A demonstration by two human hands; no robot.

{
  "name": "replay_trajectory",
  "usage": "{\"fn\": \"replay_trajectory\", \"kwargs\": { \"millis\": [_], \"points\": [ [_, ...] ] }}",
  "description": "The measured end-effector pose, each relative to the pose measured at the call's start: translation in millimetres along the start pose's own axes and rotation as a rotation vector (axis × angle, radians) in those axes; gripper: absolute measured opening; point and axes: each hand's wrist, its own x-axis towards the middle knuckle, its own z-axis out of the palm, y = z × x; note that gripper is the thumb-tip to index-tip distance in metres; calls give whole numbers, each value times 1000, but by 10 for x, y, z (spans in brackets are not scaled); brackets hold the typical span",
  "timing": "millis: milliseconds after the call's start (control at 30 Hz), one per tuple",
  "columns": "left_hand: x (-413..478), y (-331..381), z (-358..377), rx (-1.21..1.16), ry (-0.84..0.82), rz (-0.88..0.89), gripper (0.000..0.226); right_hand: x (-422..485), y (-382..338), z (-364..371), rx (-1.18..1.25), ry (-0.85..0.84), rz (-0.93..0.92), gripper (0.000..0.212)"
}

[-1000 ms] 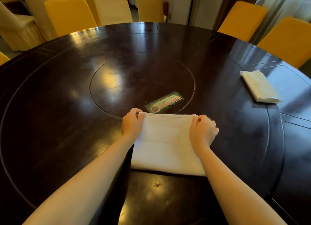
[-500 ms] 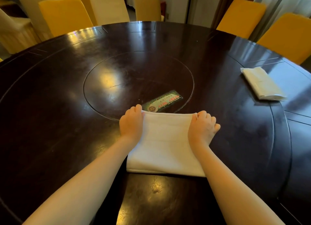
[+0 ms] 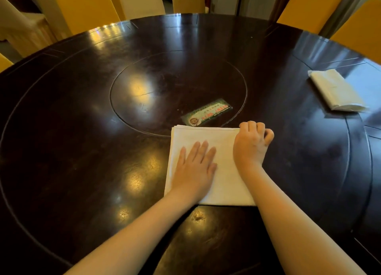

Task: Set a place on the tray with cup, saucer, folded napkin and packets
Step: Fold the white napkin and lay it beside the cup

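Change since half a second ago: the left hand (image 3: 193, 167) has left the far-left corner of the napkin (image 3: 224, 171) and now lies flat on the cloth, palm down, fingers straight and together, pointing away from the person. The right hand (image 3: 252, 143) has not moved off its corner; it is curled over the far-right corner as before.

Grip state. Left: fully open, holding nothing, only pressing the cloth onto the table (image 3: 82, 151). Right: fingers bent into a loose fist at the corner, knuckles up; it looks pinched on the cloth edge, though the fingertips are hidden under the hand, so how much cloth it has is not clear.

Napkin position: a white folded rectangle directly under both hands, its layered far edge running from the right-hand pinch leftward, its near edge back by the forearms. Just beyond the pinch lies a green printed card (image 3: 208, 114). Well off to the right of the grip sits a second folded white cloth (image 3: 336, 91).

Reading: the fold looks laid and is being smoothed or pinned for the next fold, so the napkin step is in progress. No tray, cup, saucer or packets in view.

Both forearms reach forward, bare, wrists low.
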Motion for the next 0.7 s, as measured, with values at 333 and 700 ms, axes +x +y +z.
{"fn": "replay_trajectory", "kwargs": {
  "millis": [333,700],
  "points": [
    [-171,-237,55,105,87,-204,65,46,22,50,29,-27,-94,25],
    [-204,-229,59,170,32,-156,69,-700,-654,-238,411,-392,-444,53]
  ]
}}
